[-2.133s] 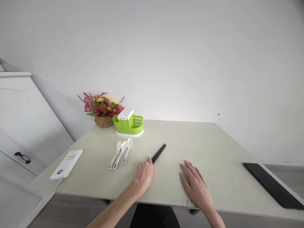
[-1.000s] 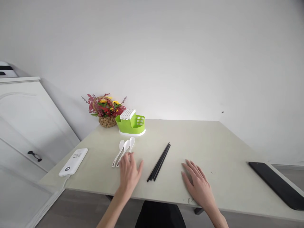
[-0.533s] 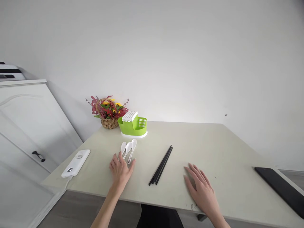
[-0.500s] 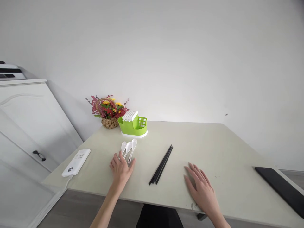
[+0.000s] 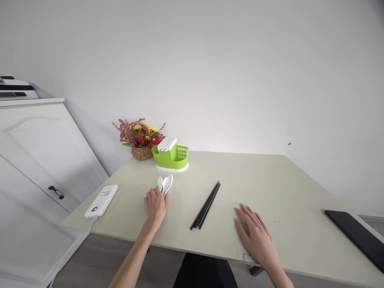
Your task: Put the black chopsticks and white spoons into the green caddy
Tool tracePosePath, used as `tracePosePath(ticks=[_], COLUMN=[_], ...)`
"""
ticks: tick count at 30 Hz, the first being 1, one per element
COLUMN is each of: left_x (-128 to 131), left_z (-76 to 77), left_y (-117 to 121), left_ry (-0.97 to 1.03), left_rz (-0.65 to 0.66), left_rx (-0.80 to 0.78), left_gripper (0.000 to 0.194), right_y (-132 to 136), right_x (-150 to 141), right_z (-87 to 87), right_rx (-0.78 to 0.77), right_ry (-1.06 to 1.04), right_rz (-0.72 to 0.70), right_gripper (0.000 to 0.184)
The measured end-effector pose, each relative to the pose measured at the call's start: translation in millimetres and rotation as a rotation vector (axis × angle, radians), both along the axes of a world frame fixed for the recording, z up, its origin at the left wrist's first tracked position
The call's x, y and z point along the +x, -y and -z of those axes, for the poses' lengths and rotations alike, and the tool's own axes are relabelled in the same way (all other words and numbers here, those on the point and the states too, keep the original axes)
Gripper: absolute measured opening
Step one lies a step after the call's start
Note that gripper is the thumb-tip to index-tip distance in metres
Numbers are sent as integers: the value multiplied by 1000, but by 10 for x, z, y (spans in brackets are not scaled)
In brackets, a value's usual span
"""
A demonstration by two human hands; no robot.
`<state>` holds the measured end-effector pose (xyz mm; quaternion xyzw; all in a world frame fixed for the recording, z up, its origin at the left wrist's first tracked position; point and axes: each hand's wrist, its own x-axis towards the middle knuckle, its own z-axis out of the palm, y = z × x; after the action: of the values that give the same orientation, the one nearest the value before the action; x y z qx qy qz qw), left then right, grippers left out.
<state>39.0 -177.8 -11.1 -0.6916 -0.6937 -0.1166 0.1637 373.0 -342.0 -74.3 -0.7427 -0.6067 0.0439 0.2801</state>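
My left hand [image 5: 156, 205] is closed around the handles of three white soup spoons [image 5: 166, 185], gathered close together with their bowls pointing away from me. Its fingers hide most of the handles. Right of it, several black chopsticks [image 5: 205, 206] lie in a loose bundle on the table. My right hand [image 5: 255, 232] rests palm down on the tabletop, fingers stretched out, with nothing in it. Behind the spoons stands a green utensil holder [image 5: 168, 159] with a white slatted top and a white base.
A wicker basket of artificial flowers [image 5: 142, 152] stands beside the holder. On the left lies a white power bank [image 5: 102, 201] with a cable, near a white cabinet [image 5: 36, 160]. A flat black object [image 5: 354, 238] lies at the table's right edge.
My left hand has closed on the spoon handles, and the spoons are drawn closer together. The view has shifted slightly; my right hand stays flat on the table.
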Motion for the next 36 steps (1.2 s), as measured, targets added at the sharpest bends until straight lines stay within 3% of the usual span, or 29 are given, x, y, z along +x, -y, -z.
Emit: tracePosePath(ticks=[8, 14, 17, 20, 26, 30, 36], left_x=[17, 150, 438, 898, 1764, 1986, 2043], left_z=[-27, -97, -150, -205, -224, -165, -159], left_y=[-76, -77, 50, 263, 650, 749, 810], left_ry=[-87, -6, 103, 157, 106, 61, -25], left_rz=[51, 213, 335, 476, 711, 723, 680], left_rx=[-139, -227, -226, -247, -294, -273, -273], left_gripper=[32, 31, 28, 27, 30, 33, 33], right_y=[0, -24, -36, -42, -39, -45, -54], right_x=[16, 18, 22, 25, 10, -1, 0], right_z=[42, 75, 76, 68, 53, 53, 37], right_rx=[37, 75, 89, 100, 161, 166, 168], right_ry=[0, -22, -16, -10, -70, -164, -166], right_rz=[-32, -25, -31, -34, 22, 110, 123], right_gripper=[59, 56, 55, 54, 55, 64, 66])
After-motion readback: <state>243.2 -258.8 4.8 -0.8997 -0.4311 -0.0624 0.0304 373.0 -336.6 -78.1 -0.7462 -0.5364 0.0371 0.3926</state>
